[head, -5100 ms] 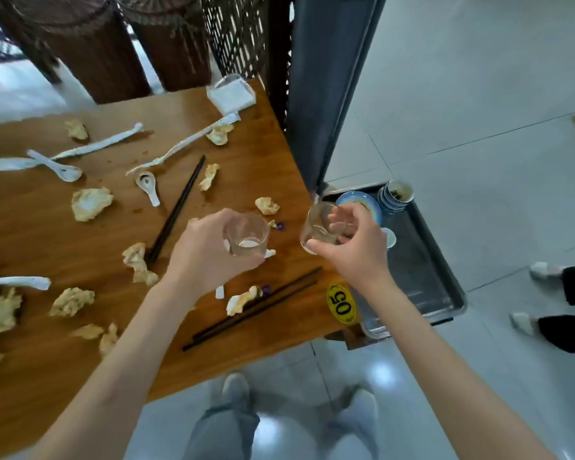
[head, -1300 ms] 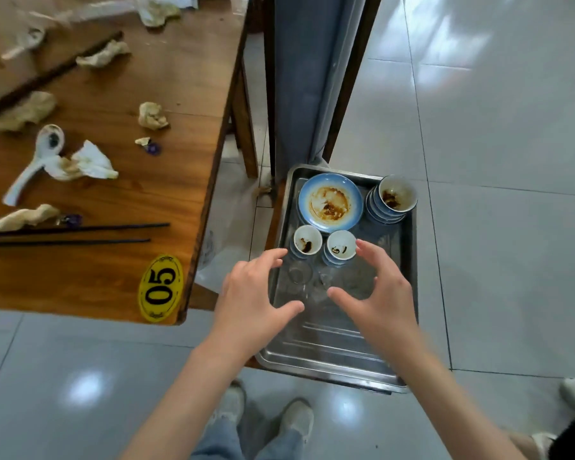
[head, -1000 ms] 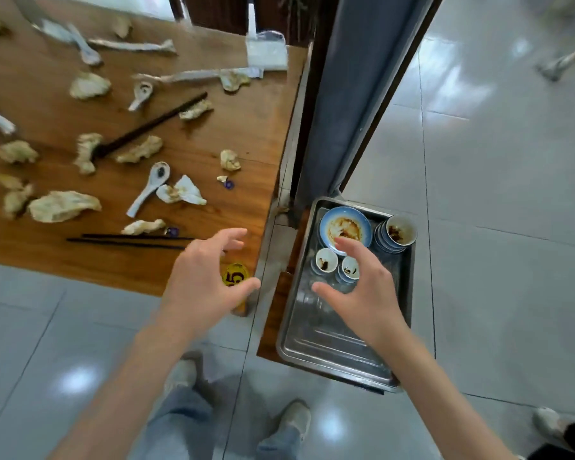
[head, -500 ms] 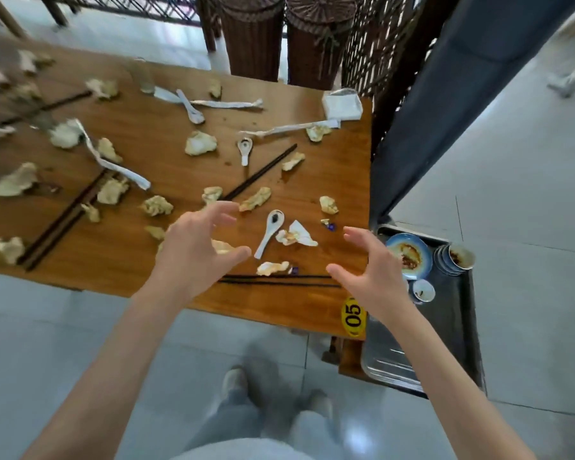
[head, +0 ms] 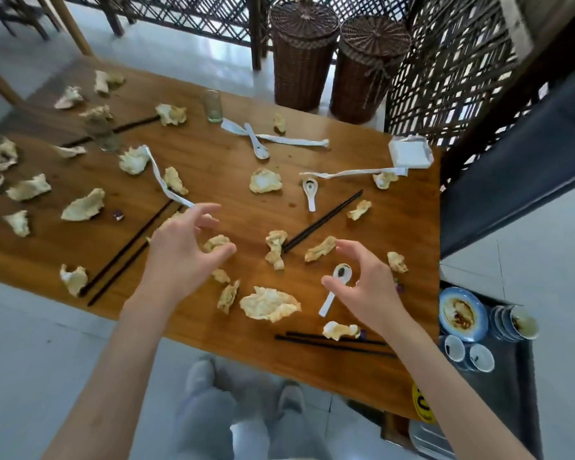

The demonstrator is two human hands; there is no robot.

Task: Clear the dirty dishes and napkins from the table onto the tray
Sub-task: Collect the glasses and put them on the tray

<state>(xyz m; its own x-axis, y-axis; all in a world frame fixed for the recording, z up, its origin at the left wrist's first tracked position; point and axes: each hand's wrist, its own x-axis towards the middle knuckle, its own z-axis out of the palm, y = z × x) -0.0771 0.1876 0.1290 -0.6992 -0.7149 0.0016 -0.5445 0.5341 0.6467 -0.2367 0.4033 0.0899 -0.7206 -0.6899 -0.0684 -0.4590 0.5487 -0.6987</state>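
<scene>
The wooden table [head: 213, 161] is strewn with several crumpled napkins, black chopsticks and white spoons. My left hand [head: 180, 257] hovers open over a small napkin [head: 216, 242] near the middle. My right hand [head: 365, 283] hovers open beside a white spoon [head: 337, 280], holding nothing. A large crumpled napkin [head: 269, 303] lies between my hands near the front edge. The metal tray [head: 512, 393] sits low at the right, holding a blue plate [head: 462, 313], stacked bowls [head: 518, 323] and small cups [head: 468, 353]. A glass [head: 213, 106] stands at the table's far side.
Two wicker baskets [head: 339, 58] and a lattice screen [head: 452, 61] stand behind the table. A white napkin holder [head: 409, 154] sits at the far right corner. A dark panel [head: 518, 154] rises to the right. Grey tiled floor and my feet lie below.
After setting two glasses on the tray, both hands came away empty and moved left, back over the table; the view swung from the tray to the tabletop.
</scene>
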